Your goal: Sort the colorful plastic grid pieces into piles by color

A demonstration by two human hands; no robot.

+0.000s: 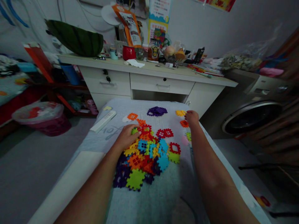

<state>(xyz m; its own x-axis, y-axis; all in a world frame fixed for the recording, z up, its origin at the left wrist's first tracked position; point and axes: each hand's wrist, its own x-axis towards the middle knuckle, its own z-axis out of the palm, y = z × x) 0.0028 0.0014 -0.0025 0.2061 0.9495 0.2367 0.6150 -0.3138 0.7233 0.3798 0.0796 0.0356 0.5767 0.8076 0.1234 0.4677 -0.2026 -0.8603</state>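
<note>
A heap of coloured plastic interlocking tiles (149,152) lies on a pale blue cloth-covered surface (163,199). My left hand (127,137) rests on the heap's far left edge, fingers curled over a green tile. My right hand (192,119) reaches farther out, fingers closed near a yellow tile (180,113) and an orange tile (184,123); what it grips is hidden. A purple group of tiles (157,111) lies at the far end, and joined red tiles (164,133) sit between my hands.
A white remote (103,121) lies at the cloth's left edge. Beyond stands a white desk (149,77) crowded with a watermelon (76,39), red mug (129,52) and jars. A washing machine (252,115) is at right, a bagged bin (40,116) at left.
</note>
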